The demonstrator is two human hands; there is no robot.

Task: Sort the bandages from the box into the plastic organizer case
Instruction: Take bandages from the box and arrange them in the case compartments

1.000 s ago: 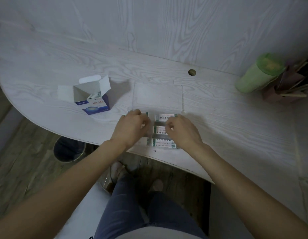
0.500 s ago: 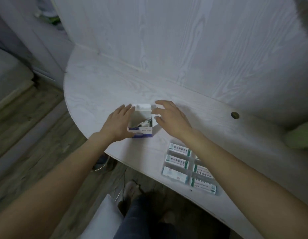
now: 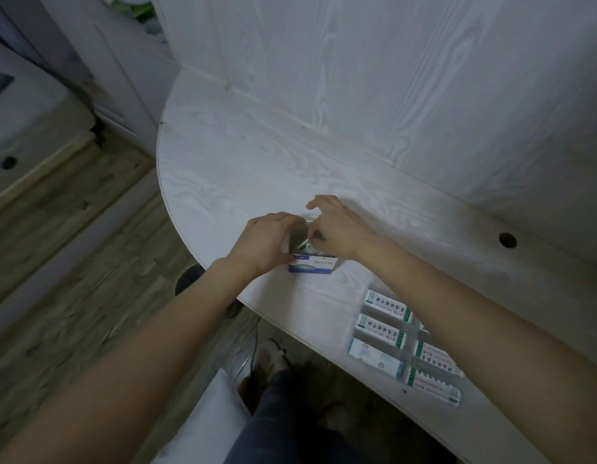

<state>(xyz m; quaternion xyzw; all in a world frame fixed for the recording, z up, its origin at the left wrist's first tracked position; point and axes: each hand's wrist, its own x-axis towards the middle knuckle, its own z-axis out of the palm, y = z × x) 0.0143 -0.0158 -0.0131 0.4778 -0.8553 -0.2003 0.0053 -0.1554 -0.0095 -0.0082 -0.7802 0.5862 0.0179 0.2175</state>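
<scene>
A small blue-and-white bandage box [image 3: 312,264] stands open on the white table [image 3: 243,169]. My left hand [image 3: 263,241] grips its left side. My right hand [image 3: 337,229] reaches into the open top, its fingers pinching a bandage [image 3: 304,244] that sticks up from inside. The clear plastic organizer case [image 3: 409,343] lies near the table's front edge to the right, with several white-and-green bandage packets lying flat in its compartments; my right forearm hides part of it.
A wood-grain wall panel rises right behind the table. A round cable hole [image 3: 507,240] sits at the right. The table's curved edge drops to a wooden floor on the left. My legs and shoes [image 3: 272,358] are below the edge.
Both hands left the organizer case and moved to the box. The left hand closed round its side and the right went from hovering beside it to reaching inside.
</scene>
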